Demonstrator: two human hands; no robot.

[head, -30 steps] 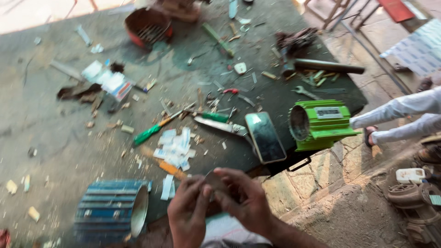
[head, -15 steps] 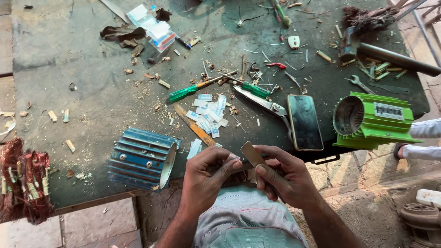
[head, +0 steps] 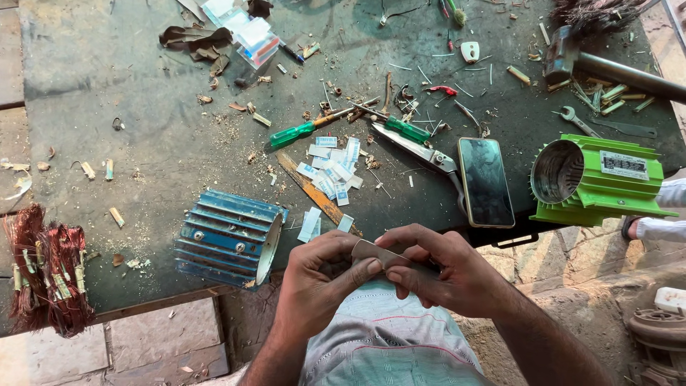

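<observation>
My left hand [head: 319, 280] and my right hand [head: 444, 268] meet over my lap at the near edge of a dark work mat [head: 143, 150]. Together they pinch a small flat grey-brown strip [head: 377, 251] between thumbs and fingertips. Just beyond my hands lie several small white and blue paper slips [head: 330, 171] and a thin wooden stick [head: 318, 193]. A blue ribbed motor housing [head: 229, 239] lies left of my left hand. A black phone [head: 485, 181] lies beyond my right hand.
A green motor housing [head: 597, 180] lies at the right edge. Green-handled screwdrivers [head: 304, 131], scissors [head: 421, 151], a wrench [head: 577, 121], a hammer [head: 607, 68] and scraps litter the mat. A copper wire bundle [head: 44, 275] lies far left. Another person's white sleeve [head: 661, 229] shows at right.
The view has swung down and left, bringing the mat's near edge, blue housing and copper wire into sight. My hands stay together on the strip, now held flatter between the fingertips.
</observation>
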